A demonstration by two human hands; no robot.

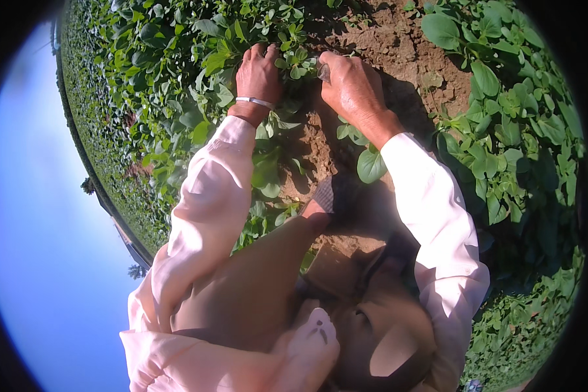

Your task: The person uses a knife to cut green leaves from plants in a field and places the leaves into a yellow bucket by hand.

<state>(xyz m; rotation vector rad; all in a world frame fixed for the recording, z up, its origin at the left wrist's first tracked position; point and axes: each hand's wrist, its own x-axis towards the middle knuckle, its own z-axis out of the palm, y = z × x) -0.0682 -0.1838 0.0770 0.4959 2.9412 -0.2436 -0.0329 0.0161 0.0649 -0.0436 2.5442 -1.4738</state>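
Note:
My left hand (259,77), with a white band (255,102) at the wrist, reaches into the small-leaved green plants (294,62) at the top of the view. Its fingers are curled down among the leaves, and what they grip is hidden. Just to the right, over the edge of the bare soil, my right hand (354,88) is closed in a fist. A short grey object (323,70) sticks out by its thumb, facing the plants. Its kind cannot be made out, and its lower end is lost in the leaves and shadow. A gap separates the two hands.
A strip of brown, cloddy soil (408,39) runs between the crop rows. Broad-leaved plants (487,85) stand on the right, with a dense green field (111,85) on the left. My foot (321,199) rests on the ground below my hands, near a low broad leaf (371,166).

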